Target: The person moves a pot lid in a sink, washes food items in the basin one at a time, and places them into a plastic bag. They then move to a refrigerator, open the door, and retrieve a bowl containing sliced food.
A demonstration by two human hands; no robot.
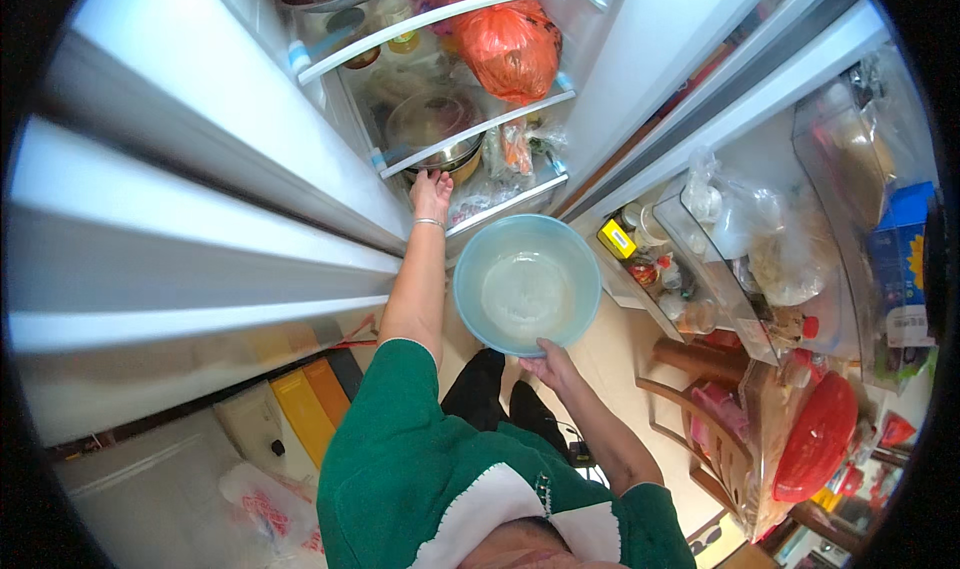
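Note:
An open refrigerator stands before me. My left hand (pixel 431 191) reaches onto a lower shelf and touches the near edge of a round metal pot (pixel 450 151); whether its fingers grip the pot is hard to tell. My right hand (pixel 548 363) holds a light blue plastic basin (pixel 527 284) by its near rim, just outside the shelves. The basin shows a wet-looking shine at its bottom. Beside the pot lie clear plastic bags with carrots (pixel 516 147) and other food. On the shelf above sits a knotted red plastic bag (pixel 514 49).
The refrigerator door (pixel 757 194) stands open at the right, its bins full of bags, jars and a yellow box (pixel 616 239). Behind it are a wooden chair (pixel 712 434) and a table with a red basin (pixel 816 438). White panels flank my left arm.

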